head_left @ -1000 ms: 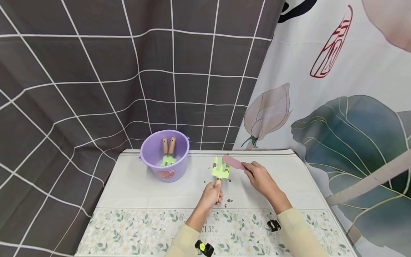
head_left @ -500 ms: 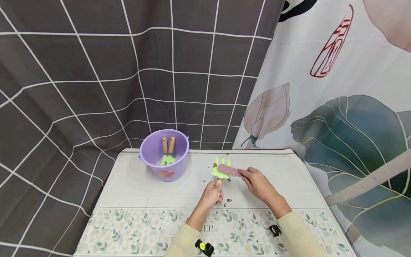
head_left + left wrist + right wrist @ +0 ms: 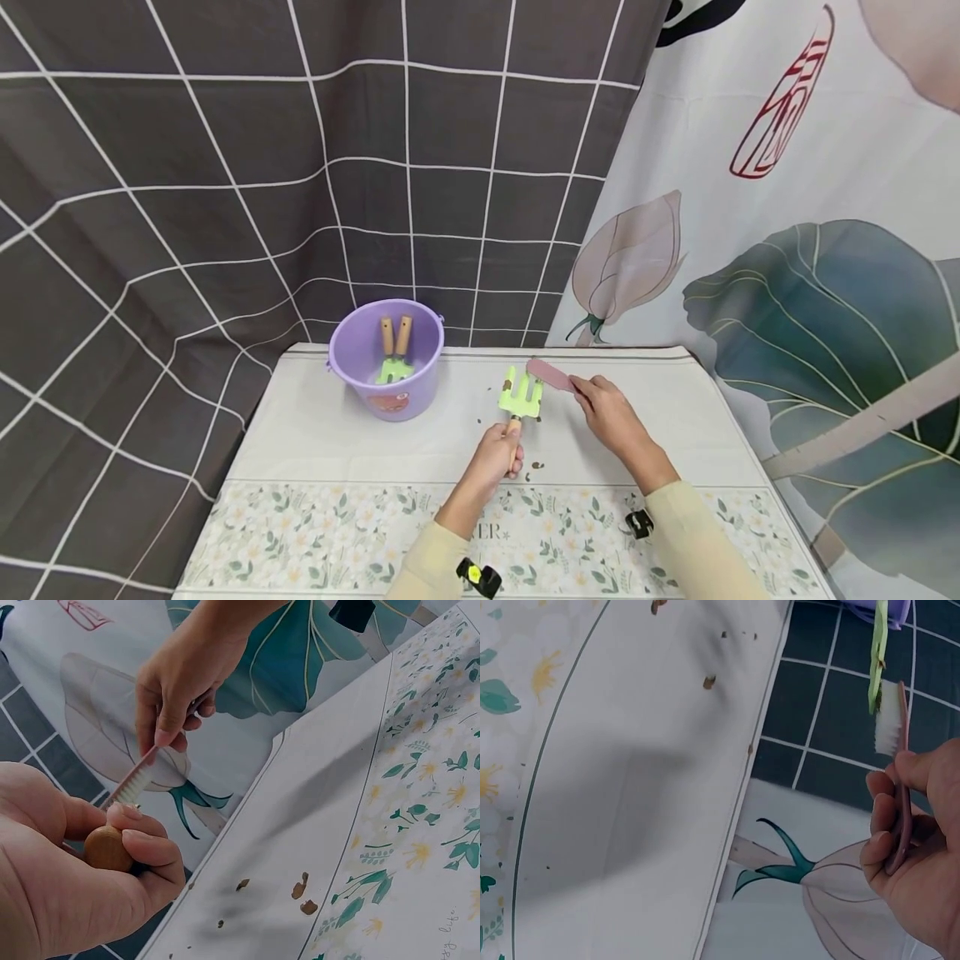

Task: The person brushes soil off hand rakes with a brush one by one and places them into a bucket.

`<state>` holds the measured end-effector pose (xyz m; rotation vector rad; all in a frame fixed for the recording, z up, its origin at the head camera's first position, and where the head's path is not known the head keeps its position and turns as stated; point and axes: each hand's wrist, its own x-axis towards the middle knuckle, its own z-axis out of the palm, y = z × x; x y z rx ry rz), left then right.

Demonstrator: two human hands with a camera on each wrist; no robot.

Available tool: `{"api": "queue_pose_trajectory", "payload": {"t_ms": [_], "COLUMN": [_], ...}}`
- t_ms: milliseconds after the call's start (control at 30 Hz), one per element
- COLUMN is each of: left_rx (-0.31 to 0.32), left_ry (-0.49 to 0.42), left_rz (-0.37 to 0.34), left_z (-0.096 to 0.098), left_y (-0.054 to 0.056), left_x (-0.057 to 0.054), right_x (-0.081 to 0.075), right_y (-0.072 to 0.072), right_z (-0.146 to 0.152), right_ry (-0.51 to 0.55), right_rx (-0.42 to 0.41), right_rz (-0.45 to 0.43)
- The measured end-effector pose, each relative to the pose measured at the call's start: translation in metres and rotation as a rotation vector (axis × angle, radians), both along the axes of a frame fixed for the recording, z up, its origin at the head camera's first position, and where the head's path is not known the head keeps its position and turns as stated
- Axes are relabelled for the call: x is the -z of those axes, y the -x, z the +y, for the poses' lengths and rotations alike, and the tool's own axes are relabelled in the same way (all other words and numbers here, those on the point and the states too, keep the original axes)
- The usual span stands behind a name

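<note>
My left hand (image 3: pixel 498 454) grips the wooden handle (image 3: pixel 107 850) of a small light-green garden fork (image 3: pixel 521 400), its tines pointing away from me. Brown bits of dirt cling to the tines. In my right hand (image 3: pixel 611 418) is a pink brush (image 3: pixel 551 374) with white bristles (image 3: pixel 887 724), held by its handle. The bristles face the fork and meet the tip of its right-hand tine in the right wrist view. Most of the fork is hidden behind my fist in the left wrist view.
A purple bucket (image 3: pixel 397 404) stands at the back left, with two wooden-handled green tools (image 3: pixel 395 367) inside. Brown crumbs (image 3: pixel 300 886) lie scattered on the white tablecloth (image 3: pixel 300 425). A dark checked curtain (image 3: pixel 360 200) hangs behind the table.
The brush slid down the fork toward its base by half a second ago, then went back up and right to the tine tips. My left hand keeps its grip, nearly still.
</note>
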<state>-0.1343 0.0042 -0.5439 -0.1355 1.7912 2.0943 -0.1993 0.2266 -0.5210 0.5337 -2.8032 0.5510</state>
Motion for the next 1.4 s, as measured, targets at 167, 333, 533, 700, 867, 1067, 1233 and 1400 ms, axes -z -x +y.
{"api": "queue_pose_trajectory", "payload": {"t_ms": [167, 333, 533, 700, 867, 1067, 1233, 1400], "left_rx": [-0.007, -0.003, -0.001, 0.005, 0.014, 0.027, 0.020, 0.013], "left_ry": [-0.001, -0.014, -0.033, -0.026, -0.031, -0.037, -0.028, -0.023], "left_rz": [-0.010, -0.018, -0.018, -0.019, 0.000, -0.006, -0.003, -0.002], "left_z": [0.000, -0.002, -0.004, -0.004, -0.002, 0.000, -0.001, -0.002], "left_y": [-0.001, 0.001, 0.002, 0.001, 0.000, 0.000, 0.001, 0.002], "left_x": [0.000, 0.001, 0.002, 0.002, 0.000, -0.003, -0.003, -0.003], "right_x": [0.000, 0.003, 0.011, 0.011, 0.008, 0.000, -0.004, -0.001], "right_y": [-0.004, -0.019, -0.031, -0.029, -0.017, -0.007, -0.012, -0.026], "right_z": [0.002, 0.001, 0.000, -0.001, 0.002, 0.009, 0.009, 0.004], "right_ry": [0.035, 0.044, 0.013, -0.015, -0.026, -0.013, 0.023, 0.035], "right_rx": [0.006, -0.043, -0.098, -0.069, -0.037, -0.021, -0.018, -0.127], "right_rz": [-0.030, -0.019, -0.009, 0.007, 0.016, 0.049, 0.033, 0.059]}}
